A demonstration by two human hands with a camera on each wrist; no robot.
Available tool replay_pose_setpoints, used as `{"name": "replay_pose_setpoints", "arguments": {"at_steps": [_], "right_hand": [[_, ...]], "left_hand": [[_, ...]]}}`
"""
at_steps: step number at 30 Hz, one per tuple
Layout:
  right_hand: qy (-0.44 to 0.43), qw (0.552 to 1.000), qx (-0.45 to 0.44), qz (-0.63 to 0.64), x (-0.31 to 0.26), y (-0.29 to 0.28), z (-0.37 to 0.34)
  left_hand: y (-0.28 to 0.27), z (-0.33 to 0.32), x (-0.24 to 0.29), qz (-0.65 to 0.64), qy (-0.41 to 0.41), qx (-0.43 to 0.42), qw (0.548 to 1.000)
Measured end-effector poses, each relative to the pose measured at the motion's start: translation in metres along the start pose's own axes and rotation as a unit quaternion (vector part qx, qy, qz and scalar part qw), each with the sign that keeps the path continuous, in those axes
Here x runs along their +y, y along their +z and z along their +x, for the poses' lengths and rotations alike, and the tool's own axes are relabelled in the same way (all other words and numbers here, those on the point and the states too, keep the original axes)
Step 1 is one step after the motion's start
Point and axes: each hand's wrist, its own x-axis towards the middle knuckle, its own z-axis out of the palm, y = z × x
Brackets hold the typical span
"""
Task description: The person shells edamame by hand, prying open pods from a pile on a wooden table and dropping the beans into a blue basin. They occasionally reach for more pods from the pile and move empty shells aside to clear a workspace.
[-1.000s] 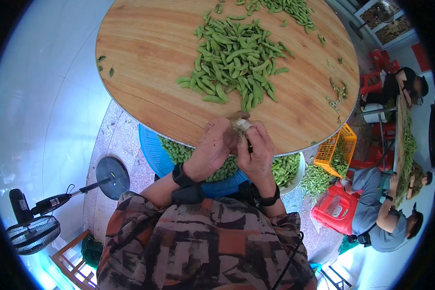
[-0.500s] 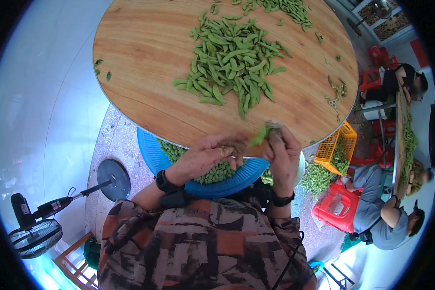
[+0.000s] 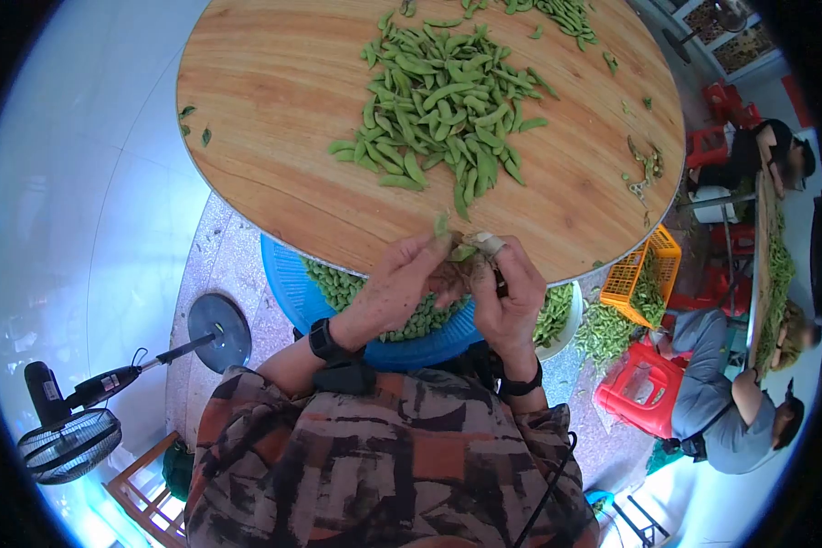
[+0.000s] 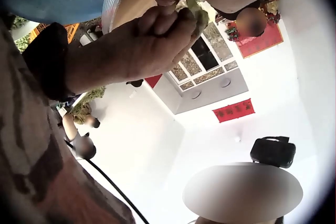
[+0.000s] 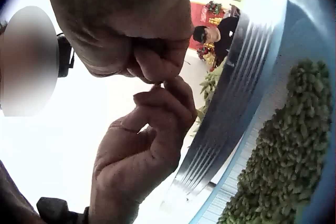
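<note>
Over the near table edge, my left hand (image 3: 397,283) pinches a green soybean pod (image 3: 441,224) between thumb and finger. My right hand (image 3: 513,292), a whitish wrap (image 3: 490,242) on one digit, grips another green pod piece (image 3: 463,252). The fingertips of both hands meet closely. In the left wrist view, a pale green pod (image 4: 198,16) shows between the hands. Beyond them, a heap of whole soybean pods (image 3: 443,105) lies on the round wooden table (image 3: 274,119). Below, a blue basin (image 3: 283,283) holds shelled green beans (image 5: 289,145).
A pale bowl of green pods (image 3: 553,315) stands to the right of the basin. Further right are a yellow crate (image 3: 644,274), a red stool (image 3: 639,388) and people at another table. A black fan (image 3: 68,443) stands at left.
Half a second ago the hands were apart, the right holding a green pod. Now the right hand has moved left and the hands meet over the table edge, with green pod at both fingertips.
</note>
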Motion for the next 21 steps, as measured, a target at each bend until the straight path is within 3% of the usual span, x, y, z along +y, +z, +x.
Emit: {"name": "replay_pose_setpoints", "arguments": {"at_steps": [1, 5, 8, 10, 11, 13, 14, 16, 17, 19, 20, 21], "right_hand": [[0.000, 1.000, -0.001, 0.000, 0.002, 0.000, 0.000], [0.055, 0.997, -0.008, 0.053, 0.012, 0.000, -0.003], [0.080, 0.993, -0.012, 0.084, 0.014, -0.003, -0.005], [0.091, 0.990, -0.013, 0.104, 0.015, -0.015, -0.006], [0.126, 0.984, -0.021, 0.125, 0.015, -0.028, -0.008], [0.167, 0.974, -0.014, 0.155, 0.013, -0.058, -0.012], [0.173, 0.971, 0.002, 0.164, 0.012, -0.075, -0.015], [0.164, 0.984, -0.043, 0.057, 0.015, -0.121, -0.023], [0.156, 0.983, -0.094, 0.033, 0.015, -0.138, -0.029], [0.152, 0.964, -0.204, -0.077, 0.010, -0.163, -0.030], [0.151, 0.964, -0.204, -0.078, 0.012, -0.163, -0.031], [0.182, 0.961, -0.168, -0.123, 0.011, -0.159, -0.029]], "left_hand": [[0.001, -0.001, 0.002, -0.064, -0.007, 0.008, 0.998], [-0.006, -0.002, -0.005, -0.108, -0.011, 0.001, 0.994], [0.004, -0.006, 0.002, -0.130, -0.023, 0.077, 0.988], [0.003, -0.010, 0.007, -0.070, -0.036, -0.020, 0.997], [0.000, -0.012, 0.010, -0.070, -0.035, -0.019, 0.997], [-0.009, -0.019, 0.016, 0.134, -0.045, -0.138, 0.980], [-0.016, -0.022, 0.018, 0.135, -0.042, -0.137, 0.980], [-0.031, -0.027, 0.020, 0.406, 0.023, -0.245, 0.880], [-0.036, -0.031, 0.027, 0.406, 0.023, -0.246, 0.880], [-0.040, -0.035, 0.042, 0.553, 0.142, -0.253, 0.781], [-0.039, -0.033, 0.045, 0.553, 0.143, -0.253, 0.781], [-0.039, -0.030, 0.048, 0.620, 0.166, -0.146, 0.753]]}}
